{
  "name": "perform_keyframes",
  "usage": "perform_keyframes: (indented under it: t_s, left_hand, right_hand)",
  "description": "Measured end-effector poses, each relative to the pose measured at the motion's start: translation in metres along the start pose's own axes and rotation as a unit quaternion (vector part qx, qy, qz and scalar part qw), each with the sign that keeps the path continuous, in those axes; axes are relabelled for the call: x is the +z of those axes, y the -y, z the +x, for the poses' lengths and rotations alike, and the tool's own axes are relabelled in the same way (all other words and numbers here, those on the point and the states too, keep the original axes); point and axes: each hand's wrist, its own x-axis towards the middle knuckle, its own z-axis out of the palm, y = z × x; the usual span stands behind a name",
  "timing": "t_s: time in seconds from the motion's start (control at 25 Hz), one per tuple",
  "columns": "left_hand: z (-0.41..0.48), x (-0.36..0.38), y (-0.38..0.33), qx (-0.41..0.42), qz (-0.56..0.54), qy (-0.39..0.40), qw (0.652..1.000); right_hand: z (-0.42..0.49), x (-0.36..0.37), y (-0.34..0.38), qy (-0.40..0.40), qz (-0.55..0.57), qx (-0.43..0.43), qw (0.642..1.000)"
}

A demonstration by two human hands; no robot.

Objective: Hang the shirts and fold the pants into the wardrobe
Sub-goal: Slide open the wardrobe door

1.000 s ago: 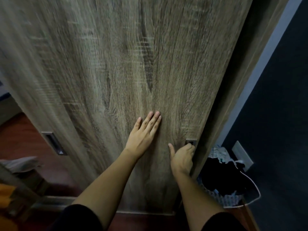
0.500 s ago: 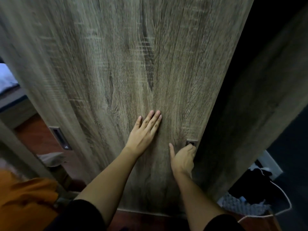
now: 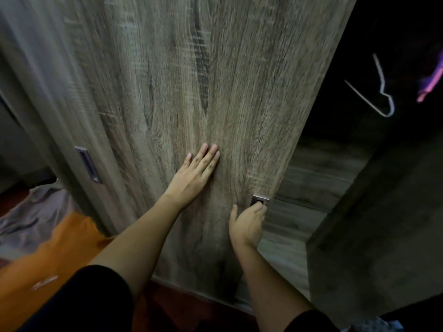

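My left hand (image 3: 194, 173) lies flat on the wardrobe door (image 3: 191, 80), fingers (image 3: 208, 156) straight. My right hand (image 3: 247, 224) hooks its fingers in the handle (image 3: 260, 200). I should slide the door slow and even. The orange shirt (image 3: 48, 255) lies down on my left

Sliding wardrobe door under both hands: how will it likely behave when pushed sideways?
Probably stiff: the sliding door is a broad wood-grain panel, unbent under the flat left hand. Likely heavy, since the right hand also hooks the recessed handle. It should slide rather than tip; such handles suggest a track.
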Motion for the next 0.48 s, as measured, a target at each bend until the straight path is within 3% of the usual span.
perform_keyframes:
  t_s: [0.32,0.48]
  left_hand:
    - [-0.040,0.000,0.084,-0.080,-0.012,0.028,0.996]
    - [-0.048,0.004,0.106,-0.065,-0.022,0.045,0.997]
  right_hand:
    - [-0.030,0.047,0.062,0.070,0.003,-0.112,0.991]
    - [-0.036,0.064,0.073,0.074,0.014,-0.119,0.990]
